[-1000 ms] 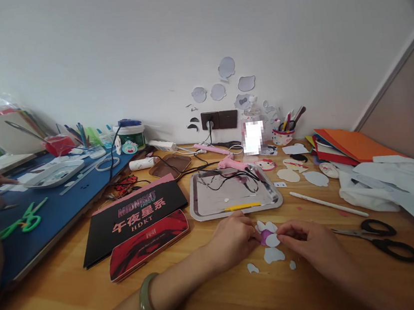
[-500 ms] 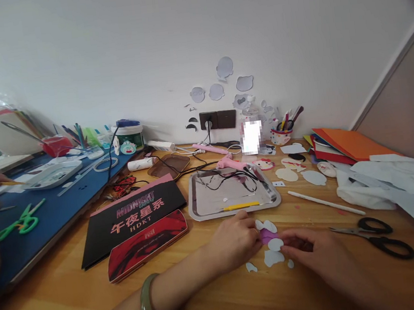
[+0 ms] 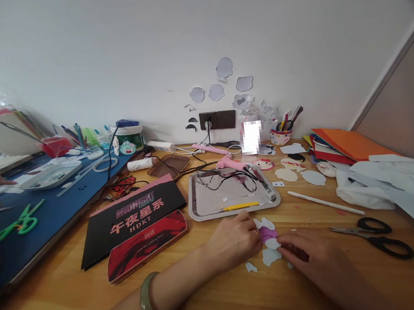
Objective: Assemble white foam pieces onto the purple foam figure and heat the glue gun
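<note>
**Purple cutout point(image 3: 268, 234) between my hands**

Right grip point(image 3: 311, 250) is pinching a white oval point(image 3: 272, 243) over it on the desk point(image 3: 210, 303); left grip point(image 3: 236, 239) is pressed together beside it. Metal tray point(image 3: 212, 195) has a yellow tool point(image 3: 241, 205), patterned cup point(image 3: 280, 138) has pens point(image 3: 285, 123).

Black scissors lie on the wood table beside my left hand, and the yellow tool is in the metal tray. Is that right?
Not quite: the head view shows the black scissors on the wood table beside your right hand, not your left hand. The yellow tool is in the metal tray, as you say.
</note>
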The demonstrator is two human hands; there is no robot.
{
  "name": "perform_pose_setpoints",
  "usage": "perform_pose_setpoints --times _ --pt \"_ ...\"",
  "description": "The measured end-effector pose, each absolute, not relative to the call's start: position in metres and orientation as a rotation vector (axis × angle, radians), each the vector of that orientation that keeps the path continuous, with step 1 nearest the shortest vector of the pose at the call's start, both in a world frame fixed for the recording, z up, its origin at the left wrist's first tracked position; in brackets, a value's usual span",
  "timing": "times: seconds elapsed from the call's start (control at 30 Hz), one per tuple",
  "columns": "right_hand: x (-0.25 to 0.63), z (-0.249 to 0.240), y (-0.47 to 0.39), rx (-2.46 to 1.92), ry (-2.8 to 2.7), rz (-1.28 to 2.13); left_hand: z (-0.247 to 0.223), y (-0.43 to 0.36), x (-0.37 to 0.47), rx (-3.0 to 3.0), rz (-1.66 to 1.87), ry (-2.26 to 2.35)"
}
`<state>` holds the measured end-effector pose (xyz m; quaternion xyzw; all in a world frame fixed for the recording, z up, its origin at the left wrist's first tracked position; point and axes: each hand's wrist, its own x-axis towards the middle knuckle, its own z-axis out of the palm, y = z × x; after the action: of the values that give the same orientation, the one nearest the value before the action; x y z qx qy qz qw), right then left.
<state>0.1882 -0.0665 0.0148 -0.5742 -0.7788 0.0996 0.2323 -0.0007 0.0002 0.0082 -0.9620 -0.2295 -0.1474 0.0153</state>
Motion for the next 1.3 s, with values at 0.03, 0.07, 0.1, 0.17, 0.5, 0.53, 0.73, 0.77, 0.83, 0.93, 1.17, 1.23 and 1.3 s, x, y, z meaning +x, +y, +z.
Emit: perform_pose_setpoints --times 0.03,0.07,0.1,0.17,0.5,0.53,0.73,0.77,0.83,0.93,1.17,1.23,1.3 --pt "0.189 0.014 -0.067 -1.551 -2.156 0.258 0.009 0.000 -0.001 -2.994 -0.466 -0.715" --pt "0.190 0.013 -0.067 -1.528 -2.174 0.249 0.010 0.000 -0.001 -2.994 -0.477 -0.721" --pt "0.190 0.012 -0.068 -1.505 -2.185 0.236 0.011 0.000 -0.002 -2.996 -0.486 -0.735" --pt "0.192 0.011 -0.068 -1.464 -2.198 0.210 0.013 -0.001 -0.002 -3.011 -0.497 -0.777" --pt "0.196 0.018 -0.069 -1.574 -2.145 0.397 0.028 0.006 -0.007 -3.143 -0.657 -0.923" --pt "0.195 0.019 -0.069 -1.605 -2.132 0.431 0.027 0.007 -0.007 -3.154 -0.634 -0.889" --pt "0.192 0.023 -0.067 -1.673 -2.091 0.537 0.019 0.009 -0.002 -3.132 -0.507 -0.756" --pt "0.192 0.023 -0.066 -1.681 -2.101 0.528 0.018 0.010 -0.001 -3.126 -0.496 -0.751" --pt "0.192 0.023 -0.065 -1.689 -2.134 0.488 0.018 0.010 0.001 -3.116 -0.483 -0.747" --pt "0.193 0.021 -0.065 -1.627 -2.223 0.351 0.017 0.010 0.002 -3.108 -0.484 -0.752" --pt "0.205 0.006 -0.065 -1.163 -2.374 -0.243 0.016 0.009 0.002 -3.068 -0.498 -0.685" --pt "0.209 0.002 -0.064 -1.054 -2.372 -0.391 0.015 0.009 0.003 -3.044 -0.523 -0.663" --pt "0.212 -0.001 -0.064 -0.990 -2.385 -0.484 0.012 0.009 0.004 -3.022 -0.552 -0.648"
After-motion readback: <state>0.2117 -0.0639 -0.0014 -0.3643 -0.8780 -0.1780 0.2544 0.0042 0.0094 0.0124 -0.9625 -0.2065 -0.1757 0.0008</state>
